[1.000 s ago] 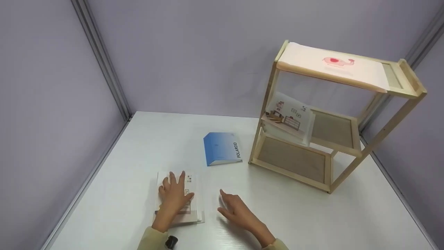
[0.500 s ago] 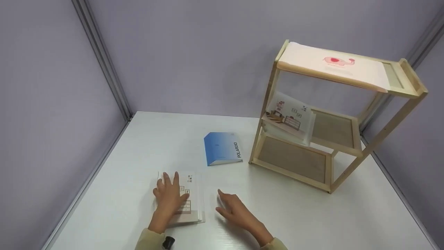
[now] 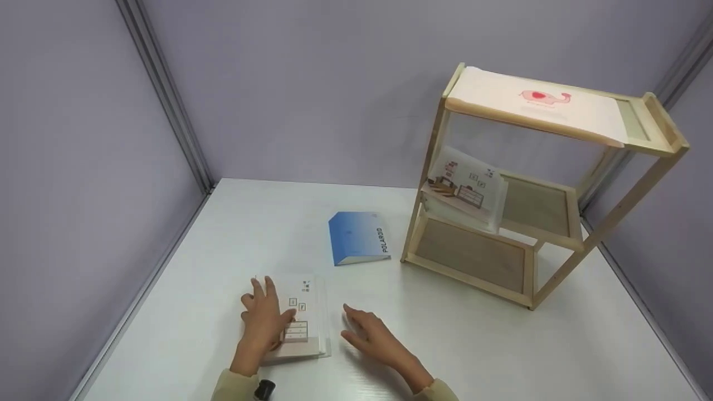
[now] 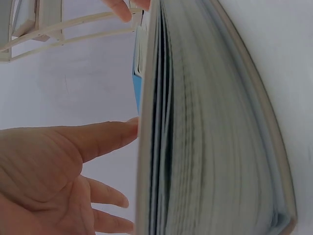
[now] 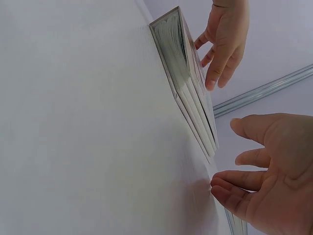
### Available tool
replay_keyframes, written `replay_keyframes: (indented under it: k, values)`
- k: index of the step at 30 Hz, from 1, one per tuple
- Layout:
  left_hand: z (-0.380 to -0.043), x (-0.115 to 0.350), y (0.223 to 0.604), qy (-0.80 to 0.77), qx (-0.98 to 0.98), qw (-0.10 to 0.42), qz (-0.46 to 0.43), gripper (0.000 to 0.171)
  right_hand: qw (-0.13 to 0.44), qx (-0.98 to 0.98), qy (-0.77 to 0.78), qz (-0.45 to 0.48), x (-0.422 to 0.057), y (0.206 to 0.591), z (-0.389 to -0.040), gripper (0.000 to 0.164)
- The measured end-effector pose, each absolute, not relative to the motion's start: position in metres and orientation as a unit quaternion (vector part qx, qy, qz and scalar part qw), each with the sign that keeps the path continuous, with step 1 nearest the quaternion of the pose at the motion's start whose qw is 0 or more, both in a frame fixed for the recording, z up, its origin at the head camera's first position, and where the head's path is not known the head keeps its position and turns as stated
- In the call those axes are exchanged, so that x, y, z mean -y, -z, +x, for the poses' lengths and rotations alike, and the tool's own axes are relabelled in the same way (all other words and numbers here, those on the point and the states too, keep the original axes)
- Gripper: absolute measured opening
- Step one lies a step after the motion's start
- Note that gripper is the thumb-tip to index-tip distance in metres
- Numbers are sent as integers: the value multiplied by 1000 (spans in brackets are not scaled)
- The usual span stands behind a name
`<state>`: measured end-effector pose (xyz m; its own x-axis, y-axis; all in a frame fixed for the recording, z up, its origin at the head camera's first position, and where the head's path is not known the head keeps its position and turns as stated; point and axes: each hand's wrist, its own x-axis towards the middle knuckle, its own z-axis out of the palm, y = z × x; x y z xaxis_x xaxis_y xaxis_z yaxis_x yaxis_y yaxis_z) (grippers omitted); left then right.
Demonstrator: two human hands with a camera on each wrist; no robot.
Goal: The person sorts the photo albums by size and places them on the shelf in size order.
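A thick photo album with a pale printed cover lies closed on the white table. My left hand is over its left part, fingers spread, thumb across the cover. In the left wrist view the thumb tip of the left hand comes right up to the cover, beside the album's fanned page edges. To the right of the album, my right hand is low over the table with loosely bent fingers, apart from the album. The right wrist view shows nothing held in the right hand.
A blue album marked POLAROID lies farther back on the table. At the right stands a wooden rack; a similar pale album leans on its middle shelf. An elephant-printed sheet covers the rack's top. Grey walls surround the table.
My left hand has slid leftward across the album cover, uncovering more of its print. My right hand has shifted slightly left. The album and the rack stay where they were.
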<state>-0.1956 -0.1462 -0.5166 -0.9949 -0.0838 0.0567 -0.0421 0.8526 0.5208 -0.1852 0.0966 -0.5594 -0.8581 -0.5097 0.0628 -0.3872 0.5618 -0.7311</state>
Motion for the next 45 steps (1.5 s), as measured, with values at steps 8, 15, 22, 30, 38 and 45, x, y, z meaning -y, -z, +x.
replay_keyframes:
  k: [8,15,22,30,38,45]
  values:
    - [-191,155,514,290,956,11,45,89,92,-874,410,-246,-90,561,-184,59]
    - [-188,159,516,286,957,-6,55,91,91,-868,419,-250,-86,566,-183,55]
    - [-186,166,517,289,954,-36,66,87,93,-861,430,-256,-83,567,-182,55]
    - [-184,173,515,304,949,-57,59,77,84,-844,450,-281,-79,569,-182,53]
    - [-183,176,516,330,937,-82,75,80,105,-836,469,-267,-75,570,-182,52]
    - [-184,179,516,335,936,-82,66,81,125,-832,474,-262,-70,570,-180,51]
